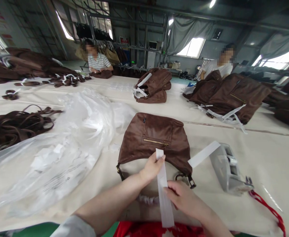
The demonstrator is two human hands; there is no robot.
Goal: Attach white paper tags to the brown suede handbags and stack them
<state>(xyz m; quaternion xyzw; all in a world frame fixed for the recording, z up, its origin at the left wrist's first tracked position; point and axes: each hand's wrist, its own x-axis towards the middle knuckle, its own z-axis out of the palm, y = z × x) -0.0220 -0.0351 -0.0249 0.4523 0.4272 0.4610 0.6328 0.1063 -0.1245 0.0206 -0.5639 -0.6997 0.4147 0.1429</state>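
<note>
A brown leather bag (156, 138) with a gold zipper lies on the cream table (257, 154) right in front of me. A long white paper strip (164, 197) runs from the bag's lower edge toward me. My left hand (152, 168) pinches the strip's top end against the bag. My right hand (181, 196) pinches the strip lower down. A second white strip (203, 154) sticks out from the bag's right side.
A grey tape dispenser (229, 171) with a red cord (267, 207) sits to the right. Clear plastic bags (60, 151) pile up on the left, with brown straps (16, 123) beyond. More brown bags (153, 86) lie farther back, where two other people work.
</note>
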